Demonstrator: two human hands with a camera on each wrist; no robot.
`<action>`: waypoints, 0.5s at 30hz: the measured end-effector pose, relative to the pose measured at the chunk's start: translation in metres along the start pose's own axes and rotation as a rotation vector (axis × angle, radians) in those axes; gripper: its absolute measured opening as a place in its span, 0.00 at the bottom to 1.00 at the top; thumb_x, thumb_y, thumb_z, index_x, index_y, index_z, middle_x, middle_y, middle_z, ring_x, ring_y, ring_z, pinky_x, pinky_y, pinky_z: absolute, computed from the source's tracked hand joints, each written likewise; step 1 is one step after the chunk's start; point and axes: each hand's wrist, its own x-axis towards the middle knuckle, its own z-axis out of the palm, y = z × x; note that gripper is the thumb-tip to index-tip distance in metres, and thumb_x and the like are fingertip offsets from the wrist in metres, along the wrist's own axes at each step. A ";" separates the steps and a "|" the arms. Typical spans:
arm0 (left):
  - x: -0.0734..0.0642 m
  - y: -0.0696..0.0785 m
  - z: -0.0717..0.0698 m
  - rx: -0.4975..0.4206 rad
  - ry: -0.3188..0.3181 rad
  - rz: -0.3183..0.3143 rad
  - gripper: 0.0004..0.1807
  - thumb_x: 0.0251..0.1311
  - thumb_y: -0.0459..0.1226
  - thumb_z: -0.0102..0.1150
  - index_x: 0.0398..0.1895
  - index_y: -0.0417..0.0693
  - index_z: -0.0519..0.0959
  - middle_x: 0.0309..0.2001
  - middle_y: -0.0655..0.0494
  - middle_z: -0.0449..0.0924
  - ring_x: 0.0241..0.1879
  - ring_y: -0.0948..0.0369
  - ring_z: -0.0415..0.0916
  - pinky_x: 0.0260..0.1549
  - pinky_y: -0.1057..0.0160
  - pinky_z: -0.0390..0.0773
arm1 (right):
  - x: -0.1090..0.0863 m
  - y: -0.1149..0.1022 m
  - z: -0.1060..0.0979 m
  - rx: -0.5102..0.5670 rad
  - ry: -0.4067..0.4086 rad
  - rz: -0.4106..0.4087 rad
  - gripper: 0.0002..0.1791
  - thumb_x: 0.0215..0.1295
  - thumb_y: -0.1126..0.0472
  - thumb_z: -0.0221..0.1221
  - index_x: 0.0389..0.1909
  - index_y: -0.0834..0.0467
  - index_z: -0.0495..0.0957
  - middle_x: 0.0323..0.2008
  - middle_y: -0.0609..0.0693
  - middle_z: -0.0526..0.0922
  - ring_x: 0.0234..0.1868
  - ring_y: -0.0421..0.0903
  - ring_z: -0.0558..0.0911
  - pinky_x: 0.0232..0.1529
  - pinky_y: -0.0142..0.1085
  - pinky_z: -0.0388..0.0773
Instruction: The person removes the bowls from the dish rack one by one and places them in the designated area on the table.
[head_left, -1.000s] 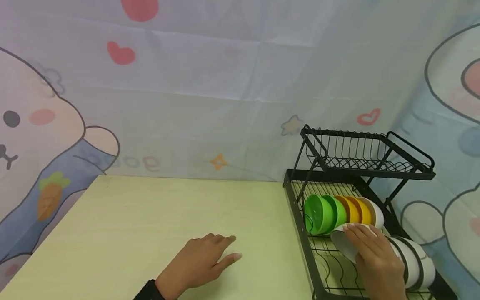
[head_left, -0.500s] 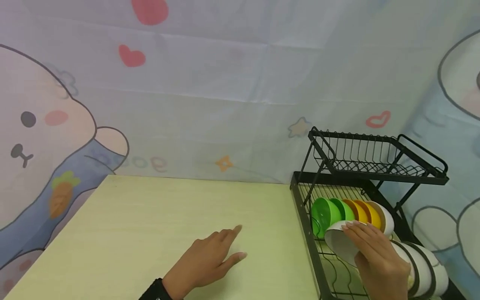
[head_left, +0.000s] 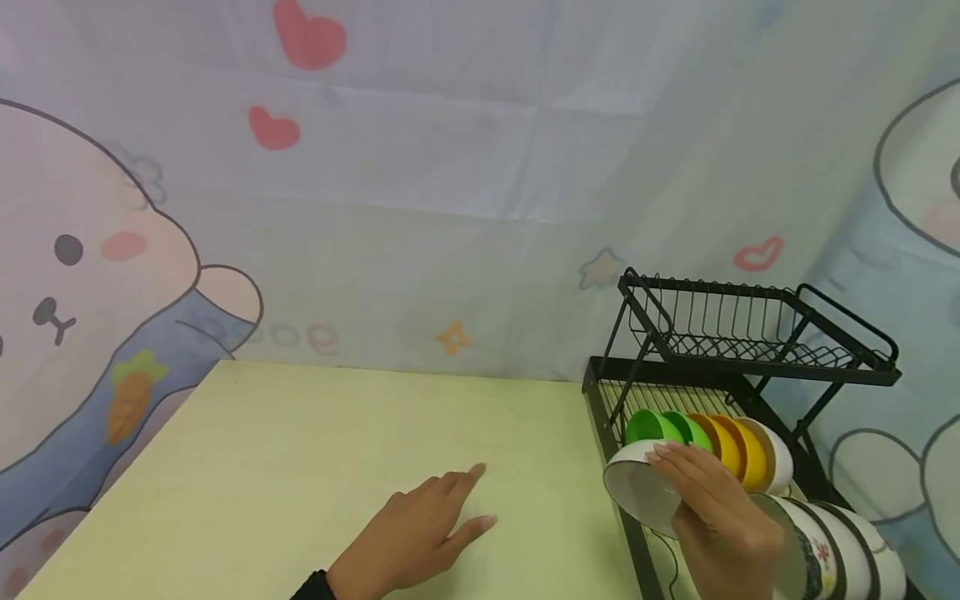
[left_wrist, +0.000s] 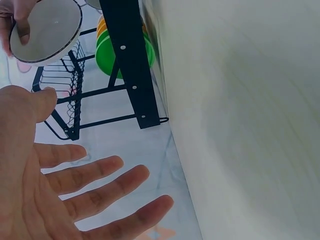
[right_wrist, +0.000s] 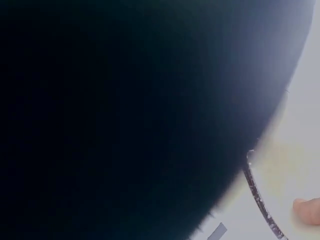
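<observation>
My right hand (head_left: 723, 525) grips a white bowl (head_left: 641, 493) with a thin dark rim, thumb inside and fingers over the outside. The bowl is tilted, its mouth facing left, above the left side of a black dish rack (head_left: 636, 550). In the left wrist view, the thumb lies against the inner wall of the bowl (left_wrist: 55, 22). My left hand (head_left: 412, 533) hovers over the pale tabletop, fingers spread and holding nothing. Something dark blocks most of the right wrist view; a piece of the bowl's dark rim (right_wrist: 261, 202) and a fingertip (right_wrist: 307, 211) show.
Behind the held bowl, the rack holds a row of green bowls (head_left: 651, 425), yellow bowls (head_left: 750, 454) and a white bowl (head_left: 780, 462). More white bowls with dark bands (head_left: 858, 550) stand at right. The upper tier (head_left: 787, 372) overhangs the back. The pale table (head_left: 375, 442) extends left.
My right hand has lifted the white bowl away from the row of white bowls and moved it left. My left hand stays nearly in place, and the head view has shifted slightly.
</observation>
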 end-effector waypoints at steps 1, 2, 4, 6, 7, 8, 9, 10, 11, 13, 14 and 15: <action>-0.001 0.000 0.001 -0.005 0.000 0.000 0.37 0.73 0.63 0.33 0.75 0.53 0.60 0.61 0.54 0.78 0.57 0.57 0.80 0.39 0.53 0.81 | -0.001 -0.003 0.002 0.006 0.006 0.010 0.17 0.61 0.68 0.49 0.39 0.69 0.86 0.46 0.53 0.89 0.60 0.29 0.78 0.62 0.20 0.69; -0.002 -0.001 0.001 -0.014 -0.006 -0.002 0.37 0.73 0.64 0.33 0.76 0.53 0.60 0.61 0.54 0.78 0.57 0.57 0.80 0.39 0.53 0.81 | -0.001 -0.005 0.005 0.026 0.017 0.008 0.18 0.57 0.70 0.49 0.38 0.69 0.86 0.45 0.55 0.89 0.60 0.31 0.79 0.62 0.21 0.70; -0.002 -0.001 0.001 -0.031 -0.014 -0.001 0.38 0.73 0.64 0.33 0.77 0.53 0.58 0.61 0.54 0.78 0.57 0.57 0.79 0.40 0.53 0.81 | -0.001 -0.008 0.007 0.059 0.019 0.006 0.17 0.58 0.71 0.49 0.38 0.70 0.86 0.46 0.54 0.89 0.59 0.32 0.80 0.62 0.22 0.70; -0.002 -0.001 0.001 -0.047 -0.018 -0.004 0.39 0.73 0.64 0.32 0.78 0.53 0.56 0.61 0.54 0.78 0.57 0.57 0.79 0.41 0.52 0.81 | -0.002 -0.011 0.008 0.060 -0.005 0.020 0.18 0.61 0.68 0.49 0.39 0.69 0.86 0.47 0.53 0.89 0.60 0.32 0.80 0.62 0.22 0.70; -0.002 -0.001 0.001 -0.054 -0.017 -0.004 0.39 0.73 0.64 0.32 0.78 0.54 0.55 0.62 0.53 0.78 0.58 0.57 0.79 0.41 0.52 0.81 | -0.001 -0.012 0.009 0.066 -0.011 0.019 0.18 0.61 0.68 0.48 0.39 0.69 0.86 0.47 0.53 0.89 0.60 0.32 0.80 0.62 0.22 0.70; -0.002 -0.002 0.000 -0.058 -0.015 -0.007 0.39 0.73 0.64 0.32 0.78 0.54 0.53 0.62 0.53 0.77 0.58 0.57 0.79 0.42 0.52 0.81 | -0.001 -0.013 0.010 0.063 -0.023 0.024 0.18 0.61 0.68 0.48 0.39 0.69 0.86 0.47 0.52 0.88 0.60 0.32 0.79 0.62 0.22 0.70; -0.002 -0.002 0.000 -0.059 -0.007 -0.006 0.39 0.73 0.64 0.32 0.79 0.54 0.53 0.62 0.53 0.77 0.59 0.56 0.78 0.43 0.52 0.81 | 0.000 -0.013 0.011 0.058 -0.028 0.026 0.18 0.61 0.68 0.48 0.39 0.69 0.86 0.48 0.51 0.88 0.60 0.31 0.79 0.63 0.22 0.70; -0.002 -0.002 0.000 -0.058 0.001 -0.005 0.39 0.73 0.64 0.31 0.79 0.55 0.52 0.62 0.53 0.77 0.58 0.56 0.78 0.43 0.52 0.81 | 0.001 -0.014 0.012 0.050 -0.030 0.030 0.18 0.60 0.68 0.48 0.39 0.69 0.86 0.47 0.50 0.88 0.60 0.31 0.79 0.62 0.22 0.70; -0.002 -0.002 0.000 -0.059 0.009 -0.006 0.39 0.73 0.64 0.31 0.79 0.55 0.52 0.63 0.53 0.77 0.59 0.56 0.78 0.44 0.52 0.81 | 0.002 -0.015 0.014 0.055 -0.025 0.029 0.18 0.59 0.69 0.48 0.39 0.69 0.87 0.47 0.51 0.89 0.60 0.31 0.79 0.62 0.23 0.70; -0.002 -0.002 0.000 -0.059 0.025 -0.003 0.38 0.73 0.64 0.31 0.79 0.55 0.52 0.63 0.53 0.76 0.59 0.56 0.78 0.44 0.52 0.81 | 0.004 -0.018 0.017 0.081 -0.008 0.023 0.18 0.54 0.73 0.49 0.38 0.69 0.87 0.45 0.53 0.89 0.59 0.32 0.80 0.62 0.23 0.71; -0.002 -0.002 0.000 -0.057 0.032 -0.003 0.38 0.73 0.64 0.31 0.79 0.55 0.52 0.63 0.53 0.76 0.59 0.57 0.78 0.44 0.52 0.81 | 0.005 -0.020 0.019 0.089 -0.003 0.022 0.18 0.53 0.74 0.49 0.38 0.68 0.87 0.44 0.53 0.89 0.59 0.32 0.80 0.62 0.23 0.71; -0.002 -0.002 0.000 -0.057 0.037 -0.001 0.38 0.73 0.64 0.31 0.79 0.55 0.52 0.63 0.53 0.76 0.58 0.57 0.78 0.44 0.53 0.81 | 0.006 -0.021 0.020 0.098 0.006 0.019 0.18 0.52 0.75 0.49 0.38 0.68 0.87 0.44 0.54 0.90 0.59 0.32 0.81 0.62 0.23 0.71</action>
